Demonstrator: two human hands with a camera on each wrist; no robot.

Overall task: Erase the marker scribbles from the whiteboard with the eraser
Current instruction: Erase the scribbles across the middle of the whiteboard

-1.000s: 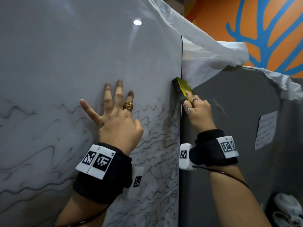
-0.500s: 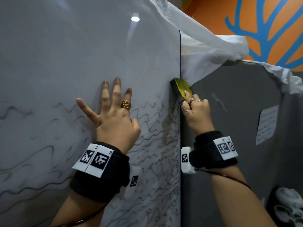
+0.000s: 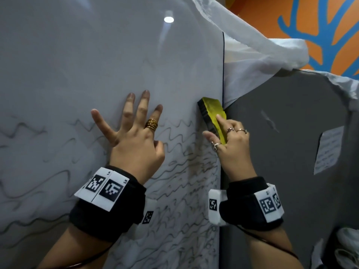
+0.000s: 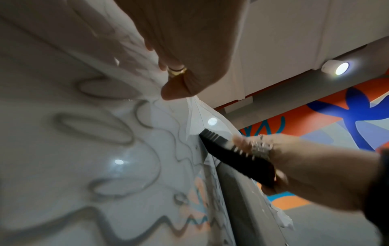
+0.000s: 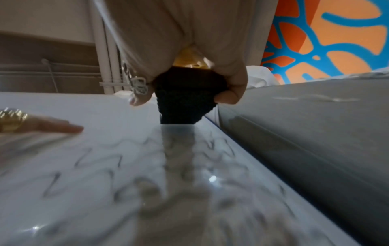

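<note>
An upright whiteboard [image 3: 87, 55] fills the left of the head view, with black wavy marker scribbles [image 3: 174, 171] over its lower half. My left hand [image 3: 134, 131] lies flat on the board with fingers spread, a gold ring on one finger. My right hand [image 3: 231, 144] grips a yellow-backed eraser [image 3: 212, 113] with a dark pad, pressed on the board close to its right edge. The right wrist view shows the eraser pad [image 5: 185, 96] between thumb and fingers, on the whiteboard [image 5: 105, 166]. In the left wrist view the eraser [image 4: 231, 154] meets the scribbles [image 4: 118, 174].
A white sheet [image 3: 262, 55] hangs off the board's upper right corner. Right of the board stands a grey panel [image 3: 291, 152] with a paper note [image 3: 328, 150]. An orange wall with blue branches [image 3: 320, 26] is behind.
My right hand has slid the eraser leftward from the board's right edge onto the board face. The left hand has stayed flat in place.
</note>
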